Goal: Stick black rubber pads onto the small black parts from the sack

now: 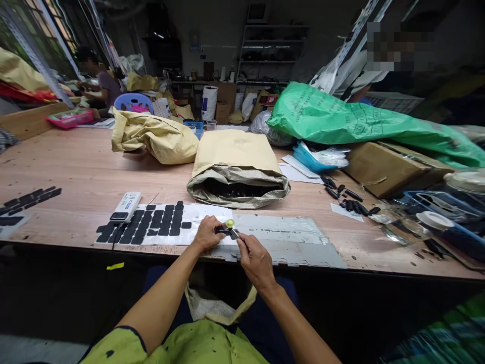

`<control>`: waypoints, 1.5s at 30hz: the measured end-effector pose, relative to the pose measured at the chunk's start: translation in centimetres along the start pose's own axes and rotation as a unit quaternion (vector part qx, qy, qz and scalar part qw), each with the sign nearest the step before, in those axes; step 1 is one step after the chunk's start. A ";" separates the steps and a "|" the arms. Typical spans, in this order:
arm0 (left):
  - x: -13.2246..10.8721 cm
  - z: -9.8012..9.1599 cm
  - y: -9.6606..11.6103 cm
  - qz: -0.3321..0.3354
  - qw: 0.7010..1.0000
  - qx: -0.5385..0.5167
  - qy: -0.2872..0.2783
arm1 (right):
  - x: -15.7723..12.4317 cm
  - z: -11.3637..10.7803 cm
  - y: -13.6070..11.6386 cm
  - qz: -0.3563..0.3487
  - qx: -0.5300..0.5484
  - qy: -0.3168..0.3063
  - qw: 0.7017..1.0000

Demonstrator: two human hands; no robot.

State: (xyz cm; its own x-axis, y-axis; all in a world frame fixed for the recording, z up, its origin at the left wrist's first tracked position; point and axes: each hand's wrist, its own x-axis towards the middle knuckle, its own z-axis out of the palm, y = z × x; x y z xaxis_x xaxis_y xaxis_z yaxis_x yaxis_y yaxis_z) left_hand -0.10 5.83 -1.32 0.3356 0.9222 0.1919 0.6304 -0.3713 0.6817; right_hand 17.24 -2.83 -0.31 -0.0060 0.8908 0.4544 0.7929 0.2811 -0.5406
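Note:
My left hand (207,234) is closed on a small dark piece (223,231) at the front of the table. My right hand (256,259) grips a slim tool with a shiny metal shaft (234,233), its tip meeting the dark piece. A small round yellow-green thing (229,223) shows where the two come together; its kind is unclear. Left of my hands, rows of flat black rounded pieces (166,220) lie on a white sheet (197,237). Under and right of my hands is a grey board (288,237).
A paper sack (235,151) holding dark items opens toward me. A white device (126,207) stands left. Loose black parts (354,206), a cardboard box (390,167) and a green sack (333,116) are on the right. A person (102,83) sits far left.

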 end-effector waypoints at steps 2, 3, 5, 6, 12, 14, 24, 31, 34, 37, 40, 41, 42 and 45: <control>0.0 0.0 0.0 0.002 1.000 0.006 0.000 | -0.3 0.4 -0.3 -0.007 -0.027 0.005 1.000; 0.0 0.0 0.0 0.004 1.000 0.009 0.000 | -0.3 0.5 -0.4 -0.013 -0.039 0.012 0.999; 0.0 0.0 -0.1 0.008 1.000 0.013 -0.002 | -0.3 0.8 -0.5 -0.024 -0.058 0.026 0.998; 0.0 0.0 -0.1 0.008 1.000 0.014 -0.002 | -0.3 0.9 -0.5 -0.027 -0.067 0.028 0.997; 0.1 0.1 -0.3 -0.012 1.000 -0.007 0.000 | -0.6 1.0 -0.4 0.015 -0.089 -0.001 0.996; 0.1 0.1 -0.3 -0.010 1.000 -0.016 0.004 | -0.5 0.7 -0.4 0.037 -0.074 0.002 0.997; 0.1 0.1 -0.2 -0.012 0.999 -0.033 0.011 | -0.9 0.4 0.3 0.072 -0.057 -0.002 0.996; -0.1 0.1 0.1 -0.007 1.000 0.001 0.006 | 3.7 -0.9 5.3 0.099 -0.134 0.055 0.985; -0.2 0.1 0.3 0.006 1.000 0.022 0.004 | 6.1 -1.1 8.1 0.101 -0.192 0.044 0.975; -0.1 0.3 0.2 0.011 0.999 0.031 0.000 | 7.5 -0.7 9.9 0.110 -0.222 0.032 0.968; 0.0 0.4 -0.1 0.005 0.999 0.039 -0.005 | 7.9 0.1 10.4 0.113 -0.241 0.010 0.964; 0.0 0.5 -0.1 0.007 0.999 0.040 -0.008 | 7.9 0.4 10.4 0.115 -0.246 0.007 0.962; 0.0 0.5 -0.2 0.010 0.999 0.041 -0.010 | 7.8 0.5 10.3 0.116 -0.251 0.005 0.961; 0.1 0.3 -0.2 0.017 0.999 0.043 -0.016 | 7.6 0.6 10.0 0.120 -0.261 0.003 0.958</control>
State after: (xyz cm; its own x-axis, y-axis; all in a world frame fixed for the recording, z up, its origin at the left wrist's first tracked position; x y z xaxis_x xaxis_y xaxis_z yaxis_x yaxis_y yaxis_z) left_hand -0.01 5.95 -1.65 0.3796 0.9052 0.1910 0.6750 -0.4122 0.6120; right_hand 24.71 7.01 -2.69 0.2177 0.9045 0.3667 0.9676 -0.1508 -0.2025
